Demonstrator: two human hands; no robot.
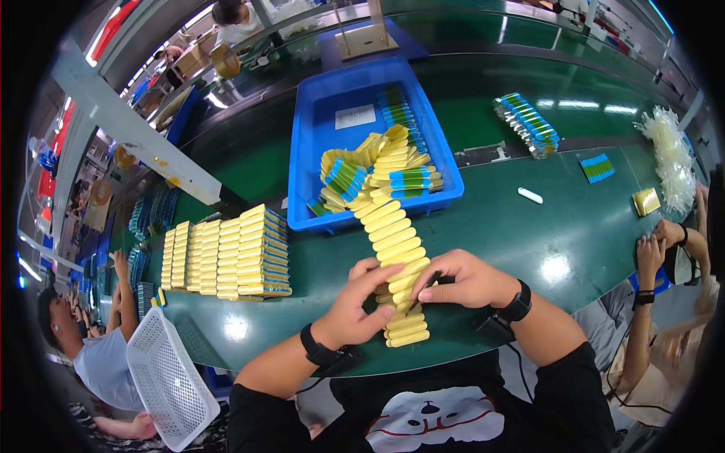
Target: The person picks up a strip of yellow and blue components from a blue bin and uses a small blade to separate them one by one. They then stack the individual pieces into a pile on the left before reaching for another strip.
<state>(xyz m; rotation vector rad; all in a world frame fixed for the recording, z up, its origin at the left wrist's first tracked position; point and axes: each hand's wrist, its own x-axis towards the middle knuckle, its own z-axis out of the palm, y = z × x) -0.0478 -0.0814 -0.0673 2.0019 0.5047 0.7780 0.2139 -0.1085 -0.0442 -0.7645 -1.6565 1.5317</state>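
Trailing out of the blue bin (298, 151) comes the yellow strip (396, 241), over the table (491, 245) and between both hands. Left hand's (351, 302) thumb and forefinger stand apart on its edge, seemingly steadying it; any grip underneath is hidden. Right hand's (476, 281) fingers pinch a dark tool (433, 280). Stacked strips (226, 253) wait leftward, apparently clearing workspace.

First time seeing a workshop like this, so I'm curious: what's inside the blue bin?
The blue bin holds heaped yellow strips, blue-and-green strips and, toward the far end, a white paper. Whatever lies beneath the heap is covered.
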